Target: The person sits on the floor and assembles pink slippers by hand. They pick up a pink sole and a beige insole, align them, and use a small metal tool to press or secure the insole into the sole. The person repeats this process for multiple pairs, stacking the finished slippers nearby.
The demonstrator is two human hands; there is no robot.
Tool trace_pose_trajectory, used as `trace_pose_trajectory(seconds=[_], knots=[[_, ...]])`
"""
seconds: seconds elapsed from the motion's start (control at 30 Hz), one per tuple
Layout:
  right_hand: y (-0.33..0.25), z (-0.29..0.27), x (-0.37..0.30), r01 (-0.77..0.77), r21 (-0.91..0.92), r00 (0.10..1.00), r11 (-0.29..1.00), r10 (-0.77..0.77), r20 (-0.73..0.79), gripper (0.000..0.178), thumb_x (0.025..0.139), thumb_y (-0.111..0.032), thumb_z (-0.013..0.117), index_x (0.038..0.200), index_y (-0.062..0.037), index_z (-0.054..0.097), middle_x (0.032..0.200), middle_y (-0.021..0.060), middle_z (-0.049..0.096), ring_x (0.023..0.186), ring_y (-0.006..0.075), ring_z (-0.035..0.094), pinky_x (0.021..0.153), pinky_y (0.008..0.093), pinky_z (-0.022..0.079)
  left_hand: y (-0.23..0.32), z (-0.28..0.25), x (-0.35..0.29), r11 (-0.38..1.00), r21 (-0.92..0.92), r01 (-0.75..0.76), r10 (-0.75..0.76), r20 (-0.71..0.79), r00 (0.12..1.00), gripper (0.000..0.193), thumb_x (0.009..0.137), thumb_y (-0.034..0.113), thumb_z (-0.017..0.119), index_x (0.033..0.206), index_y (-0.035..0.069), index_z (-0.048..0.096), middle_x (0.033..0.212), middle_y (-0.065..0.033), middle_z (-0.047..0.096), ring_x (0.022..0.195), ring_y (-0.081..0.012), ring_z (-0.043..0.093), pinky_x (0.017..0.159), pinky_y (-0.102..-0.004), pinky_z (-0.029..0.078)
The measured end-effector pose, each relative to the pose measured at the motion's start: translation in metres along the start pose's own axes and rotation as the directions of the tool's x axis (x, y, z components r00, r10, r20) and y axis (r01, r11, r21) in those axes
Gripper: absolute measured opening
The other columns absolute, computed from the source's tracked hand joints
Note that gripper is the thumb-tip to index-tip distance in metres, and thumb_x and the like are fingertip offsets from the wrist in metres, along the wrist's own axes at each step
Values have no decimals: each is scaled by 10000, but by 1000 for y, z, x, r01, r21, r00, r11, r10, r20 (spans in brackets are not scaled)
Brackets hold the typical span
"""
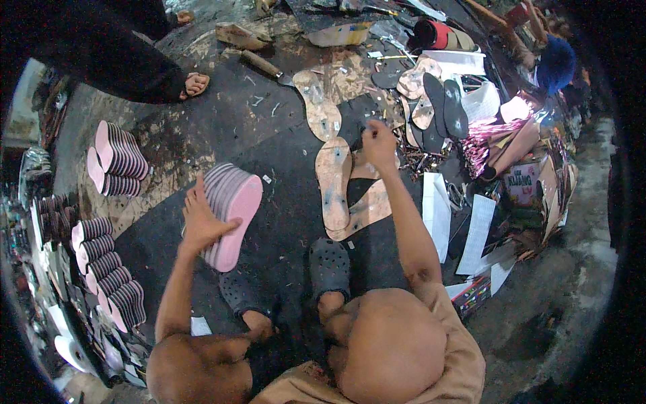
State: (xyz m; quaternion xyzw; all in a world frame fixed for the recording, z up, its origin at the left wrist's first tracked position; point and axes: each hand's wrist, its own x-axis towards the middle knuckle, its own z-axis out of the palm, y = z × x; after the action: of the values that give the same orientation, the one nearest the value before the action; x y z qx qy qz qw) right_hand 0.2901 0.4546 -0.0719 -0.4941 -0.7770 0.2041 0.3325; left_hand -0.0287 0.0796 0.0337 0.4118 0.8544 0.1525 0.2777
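Observation:
My left hand (pixel 200 221) grips a stack of pink soles (pixel 243 209) with grey-striped sides. Its thumb lies over the pink top face and the fingers reach round the striped side. To the right, my right hand (pixel 379 146) is raised with curled fingers; whether the small dark spot at its fingertips is a held thing I cannot make out. Below and left of it lies a worn, pale sole-shaped template (pixel 334 182) on a dark sheet (pixel 286 202). A second sole template (pixel 317 108) lies just beyond, touching or nearly touching the first.
More striped sole stacks (pixel 121 159) stand at left, with another row (pixel 108 273) nearer me. A wooden-handled tool (pixel 262 65) lies beyond the templates. Loose soles (pixel 434 101), paper sheets (pixel 476 232) and pink scraps (pixel 481 145) crowd the right. Another person's foot (pixel 195 85) is at upper left.

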Motion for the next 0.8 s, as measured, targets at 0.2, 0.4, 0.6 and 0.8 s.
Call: trace_pose_trajectory(seconds=[0.2,0.4,0.6,0.8], knots=[[-23,1,-42,3,13,980,1000,-5,201,391,992,-253,739,1253,24,647,1131,205,651,1096,394,664,1003,470,548,-1,-34,39,762,-578,292,310,722,619,1390,703,454,981,1748,-5,187,1724,-229,365,1606,-339,338,1332,-443,236],[-41,-5,-66,-43,96,952,994,11,306,732,776,-390,934,1298,-30,569,1254,201,637,1195,418,617,1055,512,501,31,13,87,902,-430,-31,390,783,485,1307,709,386,969,1744,37,251,1725,-179,403,1585,-319,385,1311,-447,306],[-29,-82,-96,-454,135,887,881,433,158,476,907,-357,834,1227,-37,686,989,204,750,972,412,749,877,516,574,7,-9,69,877,-393,276,185,807,561,1227,724,268,964,1713,-8,292,1549,-151,579,1391,-268,579,1197,-407,458],[-8,-170,-127,-513,198,854,835,475,210,413,994,-396,760,1196,-36,784,1068,210,803,1009,362,783,909,481,598,16,-15,64,834,-396,384,89,784,615,1067,783,231,940,1664,-17,390,1418,-125,656,1210,-202,677,1034,-351,581]])
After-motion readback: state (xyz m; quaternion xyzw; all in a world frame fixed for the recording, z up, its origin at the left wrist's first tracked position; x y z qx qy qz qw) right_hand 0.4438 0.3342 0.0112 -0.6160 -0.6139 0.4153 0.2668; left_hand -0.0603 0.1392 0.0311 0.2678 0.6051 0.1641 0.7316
